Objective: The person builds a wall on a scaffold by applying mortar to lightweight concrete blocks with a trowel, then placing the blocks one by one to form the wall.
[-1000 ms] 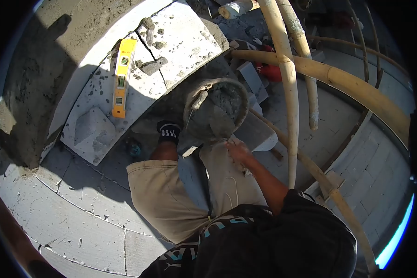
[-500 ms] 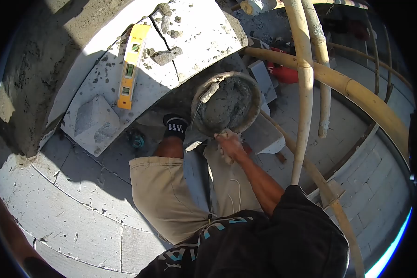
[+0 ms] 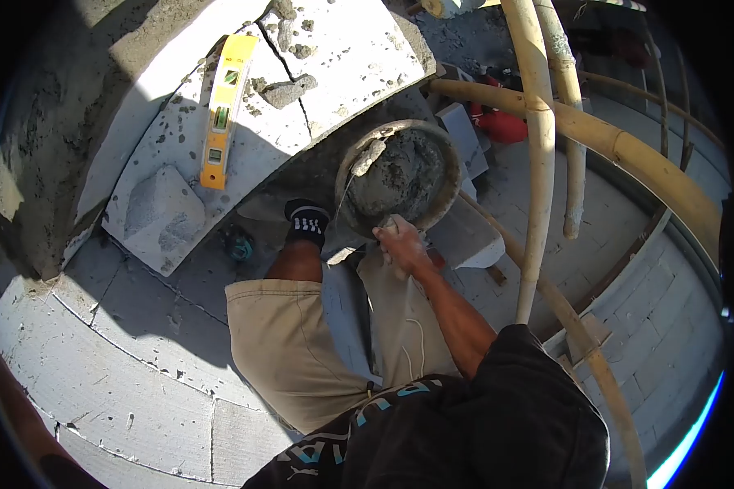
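Observation:
My right hand is closed at the near rim of a round bucket. What its fingers grip is hidden; it may be the rim or a tool handle. Wet grey mortar fills much of the bucket. A crusted grip on a thin wire handle lies across the bucket's left side. My left forearm shows at the far left edge, but the hand itself is out of view.
A yellow spirit level rests on a cracked white slab, near a broken block piece. Bamboo poles cross the right side. My sock-clad foot is left of the bucket. A red object lies behind the poles.
My right hand has shifted only slightly at the bucket rim, and the mortar near it looks a little different. The whole view has tilted a little.

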The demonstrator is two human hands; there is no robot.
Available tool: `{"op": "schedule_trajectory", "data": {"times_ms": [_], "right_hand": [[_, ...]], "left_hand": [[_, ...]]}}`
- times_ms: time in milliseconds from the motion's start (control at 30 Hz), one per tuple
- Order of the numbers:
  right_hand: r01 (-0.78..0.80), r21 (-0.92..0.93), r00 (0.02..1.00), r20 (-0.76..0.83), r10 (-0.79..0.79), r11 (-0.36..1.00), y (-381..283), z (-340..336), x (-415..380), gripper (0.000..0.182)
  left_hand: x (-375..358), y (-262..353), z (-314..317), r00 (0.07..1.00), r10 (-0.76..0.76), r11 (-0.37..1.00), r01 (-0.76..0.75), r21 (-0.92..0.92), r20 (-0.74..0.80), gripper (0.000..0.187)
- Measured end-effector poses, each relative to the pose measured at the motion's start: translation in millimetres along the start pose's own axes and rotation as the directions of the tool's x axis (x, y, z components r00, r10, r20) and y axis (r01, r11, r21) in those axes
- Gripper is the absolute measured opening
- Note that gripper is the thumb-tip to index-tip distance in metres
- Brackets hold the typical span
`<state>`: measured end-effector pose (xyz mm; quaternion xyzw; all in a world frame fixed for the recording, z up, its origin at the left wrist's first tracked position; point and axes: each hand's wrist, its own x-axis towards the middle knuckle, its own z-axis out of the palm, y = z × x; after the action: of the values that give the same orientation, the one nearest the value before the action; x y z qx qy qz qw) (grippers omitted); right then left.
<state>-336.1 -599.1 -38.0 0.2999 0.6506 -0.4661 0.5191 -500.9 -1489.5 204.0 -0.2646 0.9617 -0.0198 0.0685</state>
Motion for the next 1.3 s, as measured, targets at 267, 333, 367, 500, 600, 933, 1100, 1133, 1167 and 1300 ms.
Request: {"op": "schedule_trajectory", "data": {"times_ms": [267, 333, 367, 500, 600, 933, 1100, 1133, 1167, 1300], "right_hand": [[0.056, -0.142, 0.997, 0.059, -0.048, 0.988, 6.0, -46.5, -36.4, 0.036], [0.173, -0.359, 0.984, 0.014, -0.180, 0.917, 8.1, -59.1, -39.1, 0.034], [0.088, -0.291, 0.996, 0.002, -0.091, 0.953, 8.3, -65.5, -45.0, 0.033], [0.117, -0.364, 0.988, -0.052, -0.146, 0.924, -24.8, -75.5, -88.1, 0.025], [0.120, -0.627, 0.984, -0.028, -0.177, 0.770, -31.2, -113.1, -110.9, 0.039], [0.187, -0.778, 0.971, 0.239, 0.009, 0.600, -333.1, 37.7, -263.4, 0.037], [0.453, -0.746, 0.875, 0.476, -0.085, 0.487, -507.1, 177.1, -329.7, 0.032], [0.456, -0.743, 0.877, 0.468, -0.107, 0.489, -539.3, 209.8, -350.6, 0.032], [0.537, -0.740, 0.840, 0.511, -0.180, 0.404, -567.0, 242.1, -368.6, 0.034], [0.710, -0.700, 0.624, 0.675, -0.394, -0.074, -651.7, 351.5, -388.3, 0.038]], "left_hand": [[-9.1, -6.4, -2.7, 0.998, 0.042, 0.999, -0.042, -0.015, -0.039, 0.058], [-19.3, -12.8, -13.1, 0.993, 0.094, 0.996, -0.094, 0.002, -0.074, 0.058], [-22.7, -19.5, -18.3, 0.980, 0.160, 0.987, -0.158, 0.022, -0.116, 0.058], [-66.2, 22.9, -44.2, 0.988, -0.003, 0.966, 0.043, 0.256, -0.152, 0.058], [-86.4, 71.9, -61.1, 0.968, -0.228, 0.962, 0.241, 0.127, -0.110, 0.055], [-103.6, 83.7, -66.2, 0.942, -0.223, 0.974, 0.222, -0.033, -0.249, 0.037], [-92.6, 74.2, -49.4, 0.920, -0.186, 0.982, 0.190, -0.021, -0.346, 0.025], [-89.6, 73.2, -42.8, 0.911, -0.224, 0.974, 0.224, -0.040, -0.345, 0.024], [-88.2, 73.9, -36.2, 0.903, -0.262, 0.964, 0.258, -0.058, -0.341, 0.024], [-81.6, 77.2, -32.2, 0.832, -0.242, 0.967, 0.246, -0.059, -0.499, 0.022]]}}
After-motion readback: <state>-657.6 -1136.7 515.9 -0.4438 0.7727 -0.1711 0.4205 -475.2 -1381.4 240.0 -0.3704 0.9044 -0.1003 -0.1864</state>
